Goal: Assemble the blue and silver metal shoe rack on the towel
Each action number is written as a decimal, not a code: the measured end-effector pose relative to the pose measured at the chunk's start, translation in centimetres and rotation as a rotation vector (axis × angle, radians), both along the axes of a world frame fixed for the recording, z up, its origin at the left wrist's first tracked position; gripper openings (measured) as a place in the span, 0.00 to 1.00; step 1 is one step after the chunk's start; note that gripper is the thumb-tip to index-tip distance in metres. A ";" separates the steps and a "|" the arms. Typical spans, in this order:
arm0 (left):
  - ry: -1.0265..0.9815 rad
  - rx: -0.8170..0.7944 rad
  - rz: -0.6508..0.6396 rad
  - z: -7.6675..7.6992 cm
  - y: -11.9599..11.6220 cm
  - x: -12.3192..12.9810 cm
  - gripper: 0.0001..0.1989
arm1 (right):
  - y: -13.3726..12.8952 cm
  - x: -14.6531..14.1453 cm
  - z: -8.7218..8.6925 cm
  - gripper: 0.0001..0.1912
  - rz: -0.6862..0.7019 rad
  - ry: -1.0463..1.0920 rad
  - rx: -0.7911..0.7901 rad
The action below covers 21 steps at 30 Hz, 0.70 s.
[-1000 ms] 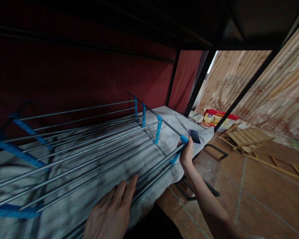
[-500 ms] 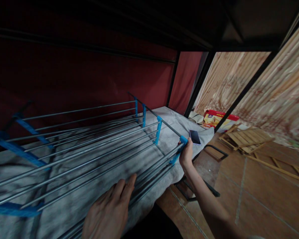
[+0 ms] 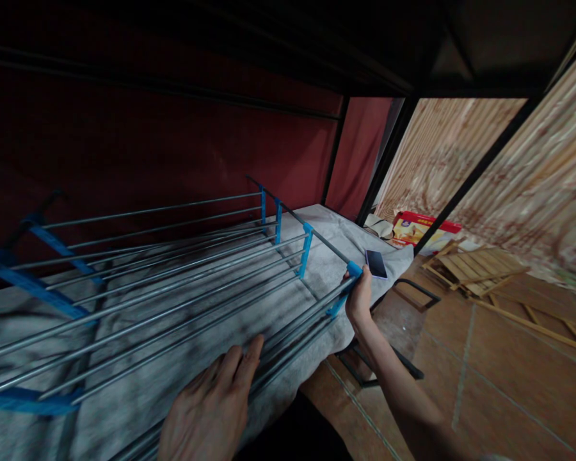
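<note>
A drying rack of grey metal rods with blue plastic brackets stands on a grey cloth. My right hand is closed round the blue bracket at its near right corner, the thumb near the top. My left hand lies over the front rods, its fingers bent across them; the fingertips and what is under the palm are partly hidden. Further blue brackets hold the rods at the left end. Just beyond my right hand, a dark-screened phone lies on the cloth.
The grey cloth covers a raised surface beside a dark red wall. Black metal posts and a low dark ceiling frame the space. Right, on the tiled floor, are a folded wooden item and a red-yellow box.
</note>
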<state>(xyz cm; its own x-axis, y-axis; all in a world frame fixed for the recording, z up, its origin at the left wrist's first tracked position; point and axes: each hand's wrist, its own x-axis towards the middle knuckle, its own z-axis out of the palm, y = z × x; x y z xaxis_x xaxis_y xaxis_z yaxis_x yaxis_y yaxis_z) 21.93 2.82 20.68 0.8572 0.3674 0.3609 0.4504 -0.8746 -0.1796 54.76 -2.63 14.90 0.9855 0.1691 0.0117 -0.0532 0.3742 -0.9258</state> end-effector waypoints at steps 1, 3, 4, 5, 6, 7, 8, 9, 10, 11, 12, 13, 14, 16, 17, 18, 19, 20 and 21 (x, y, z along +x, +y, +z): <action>0.000 0.003 -0.004 0.0 0.0 0.0 0.35 | 0.0 0.0 0.0 0.24 0.002 0.005 -0.002; -0.002 0.011 -0.004 0.0 0.0 0.1 0.35 | 0.0 0.0 -0.2 0.24 -0.001 0.014 -0.001; -0.003 0.014 -0.002 0.0 0.0 0.1 0.35 | 0.0 0.0 -0.2 0.24 -0.003 0.018 0.000; -0.002 0.015 0.000 0.0 0.0 0.1 0.34 | 0.0 0.0 -0.3 0.24 -0.004 0.024 0.002; 0.000 0.013 0.003 0.0 0.0 0.1 0.34 | 0.0 0.0 -0.3 0.24 -0.001 0.030 0.005; 0.004 0.007 0.007 0.1 0.0 0.2 0.34 | 0.0 -0.1 -0.3 0.25 0.004 0.036 0.009; 0.008 -0.001 0.010 0.2 0.0 0.2 0.34 | 0.0 -0.1 -0.4 0.25 0.009 0.038 0.011; 0.012 -0.010 0.014 0.2 0.0 0.2 0.34 | 0.0 -0.1 -0.4 0.25 0.014 0.037 0.011; 0.015 -0.018 0.016 0.3 0.0 0.2 0.34 | 0.0 -0.1 -0.5 0.25 0.016 0.033 0.008; 0.018 -0.026 0.023 0.4 0.0 0.2 0.34 | 0.1 -0.2 -0.5 0.25 0.015 0.028 0.002; 0.023 -0.032 0.027 0.4 0.0 0.3 0.34 | 0.1 -0.2 -0.6 0.25 0.013 0.024 -0.006; 0.028 -0.040 0.032 0.5 -0.1 0.3 0.34 | 0.1 -0.3 -0.6 0.25 0.012 0.022 -0.014; 0.035 -0.049 0.037 0.6 -0.1 0.3 0.34 | 0.2 -0.3 -0.6 0.25 0.010 0.021 -0.019; 0.048 -0.069 0.046 0.7 -0.1 0.3 0.34 | 0.2 -0.4 -0.6 0.25 0.007 0.024 -0.017; 0.051 -0.079 0.048 0.8 -0.2 0.3 0.34 | 0.3 -0.4 -0.6 0.25 0.005 0.027 -0.013; 0.051 -0.087 0.048 0.8 -0.2 0.3 0.34 | 0.3 -0.4 -0.7 0.25 0.004 0.030 -0.009; 0.050 -0.093 0.048 0.8 -0.1 0.3 0.34 | 0.3 -0.4 -0.7 0.25 0.003 0.030 -0.006; 0.045 -0.095 0.045 0.8 -0.1 0.3 0.33 | 0.3 -0.4 -0.7 0.25 0.000 0.028 -0.005; 0.036 -0.091 0.041 0.7 0.0 0.4 0.33 | 0.2 -0.3 -0.8 0.25 -0.003 0.022 -0.009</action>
<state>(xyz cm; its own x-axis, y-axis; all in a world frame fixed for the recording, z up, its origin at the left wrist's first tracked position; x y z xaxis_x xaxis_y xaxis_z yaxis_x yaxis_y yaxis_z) 22.33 2.78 21.38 0.8527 0.4321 0.2937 0.4807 -0.8690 -0.1170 54.46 -2.40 14.12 0.9860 0.1665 -0.0115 -0.0727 0.3663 -0.9276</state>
